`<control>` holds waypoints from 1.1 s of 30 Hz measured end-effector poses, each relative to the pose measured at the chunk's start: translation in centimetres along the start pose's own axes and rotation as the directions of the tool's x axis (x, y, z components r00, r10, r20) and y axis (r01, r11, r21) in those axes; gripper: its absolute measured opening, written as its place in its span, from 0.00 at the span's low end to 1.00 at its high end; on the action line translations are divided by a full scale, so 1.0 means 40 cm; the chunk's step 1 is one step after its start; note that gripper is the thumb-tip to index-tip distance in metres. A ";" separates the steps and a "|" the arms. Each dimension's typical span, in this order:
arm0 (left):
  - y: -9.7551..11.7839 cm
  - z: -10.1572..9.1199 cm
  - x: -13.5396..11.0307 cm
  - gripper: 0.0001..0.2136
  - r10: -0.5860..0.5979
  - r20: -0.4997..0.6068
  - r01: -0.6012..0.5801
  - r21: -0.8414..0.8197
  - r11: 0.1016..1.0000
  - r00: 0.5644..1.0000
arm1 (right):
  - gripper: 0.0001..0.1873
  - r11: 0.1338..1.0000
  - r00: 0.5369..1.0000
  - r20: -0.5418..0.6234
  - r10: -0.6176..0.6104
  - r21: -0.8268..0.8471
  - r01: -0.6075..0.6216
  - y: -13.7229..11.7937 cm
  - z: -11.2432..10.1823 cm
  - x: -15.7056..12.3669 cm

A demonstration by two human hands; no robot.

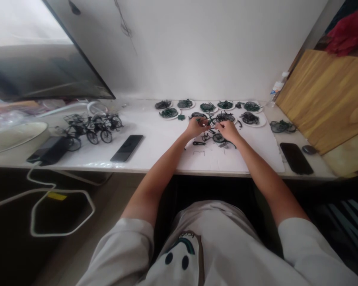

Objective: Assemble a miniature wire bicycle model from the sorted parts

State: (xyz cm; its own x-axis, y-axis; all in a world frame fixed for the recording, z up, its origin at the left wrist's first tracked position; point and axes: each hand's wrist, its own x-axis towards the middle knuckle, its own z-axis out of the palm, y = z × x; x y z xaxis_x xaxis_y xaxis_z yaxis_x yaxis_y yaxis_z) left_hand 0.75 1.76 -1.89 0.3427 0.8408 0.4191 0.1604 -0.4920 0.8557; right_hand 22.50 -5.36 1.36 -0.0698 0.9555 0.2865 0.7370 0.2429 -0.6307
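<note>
Over the white sheet, my left hand [196, 128] has its fingers closed on a small dark green model bicycle frame [211, 121]. My right hand [228, 131] pinches at the right side of this same piece; the exact contact is too small to make out. Just below the hands lie loose model parts: a dark wheel [218, 138], a black elongated part [199, 143] and a thin bent wire [199, 153]. Behind the hands, several white plates [261, 122] carry piles of dark green and black bicycle parts.
Assembled black model bicycles [92, 129] stand at the left, near a grey phone [127, 148] and a black box [50, 151]. On the right are a dark phone [296, 158], a mouse [309, 149], a bottle [278, 88] and a wooden board [328, 99]. A monitor [47, 59] overhangs the left.
</note>
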 end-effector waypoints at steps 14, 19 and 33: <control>0.017 -0.002 -0.005 0.20 0.022 0.002 -0.022 0.020 1.000 1.000 | 0.21 1.000 1.000 -0.006 0.004 0.022 -0.004 -0.004 0.001 -0.001; 0.014 -0.001 -0.002 0.19 -0.003 -0.008 0.004 0.017 1.000 1.000 | 0.14 1.000 0.997 -0.073 0.018 0.007 -0.018 -0.004 0.003 -0.005; 0.026 0.004 -0.006 0.20 -0.004 0.005 0.004 -0.007 1.000 1.000 | 0.17 1.000 0.998 -0.069 0.004 0.008 -0.004 0.008 0.010 0.001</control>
State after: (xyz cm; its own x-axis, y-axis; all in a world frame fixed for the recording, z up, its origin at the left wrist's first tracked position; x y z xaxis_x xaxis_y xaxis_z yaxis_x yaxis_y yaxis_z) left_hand 0.97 1.01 -1.17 0.3466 0.8416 0.4142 0.1555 -0.4870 0.8595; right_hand 22.47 -5.16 0.87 -0.0206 0.9428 0.3326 0.7321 0.2408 -0.6372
